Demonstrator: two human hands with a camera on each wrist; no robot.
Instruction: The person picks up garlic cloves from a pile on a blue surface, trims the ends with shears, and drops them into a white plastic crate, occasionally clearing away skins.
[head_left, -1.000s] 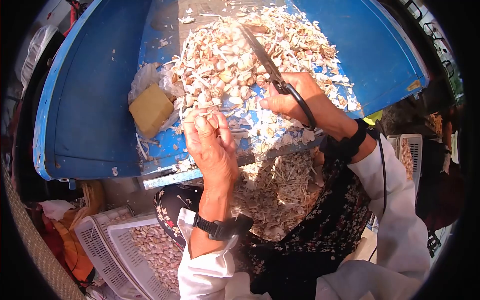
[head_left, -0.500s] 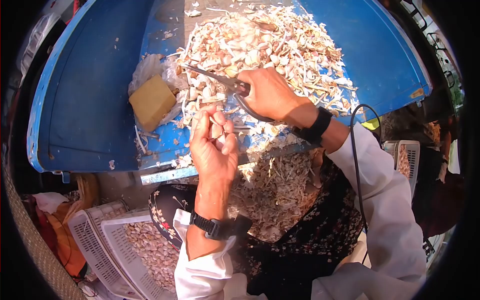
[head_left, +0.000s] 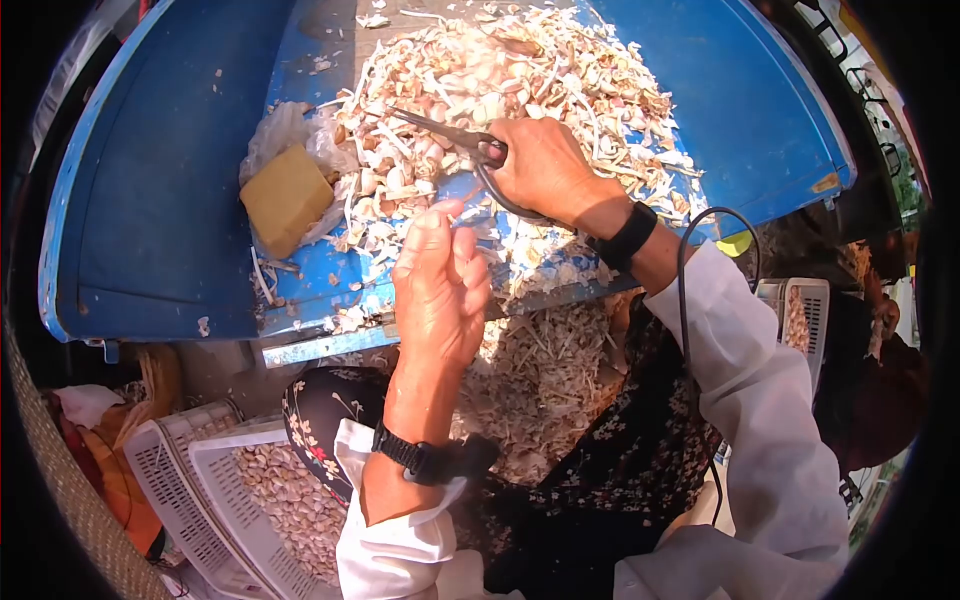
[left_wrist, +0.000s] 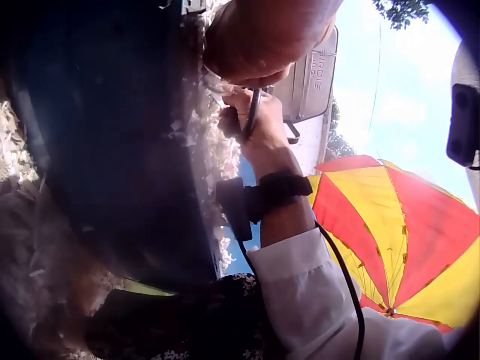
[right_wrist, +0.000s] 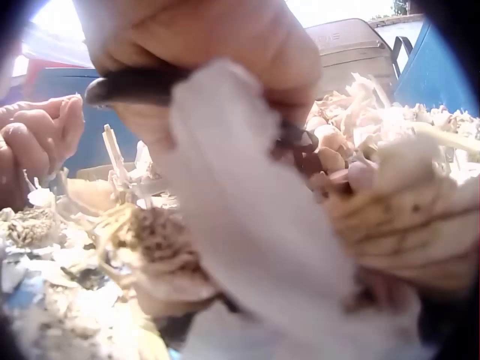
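The scissors (head_left: 440, 128) are held by the handle in the right hand (head_left: 548, 172), above garlic (head_left: 560, 85) heaped on the blue cart (head_left: 130, 180). Whether the curled left hand (head_left: 440, 285) is filled cannot be told. Garlic, probably light and papery, should be pinched at the bulb.

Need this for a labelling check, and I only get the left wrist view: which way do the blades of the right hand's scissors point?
Observer: In the head view, the right hand's scissors point to the upper left of the picture.
Operator: Anything just left of the garlic heap there?
Observer: Yes, a yellowish block.
Operator: Garlic anywhere else?
Observer: Yes, cloves in a white crate, lower left in the head view.
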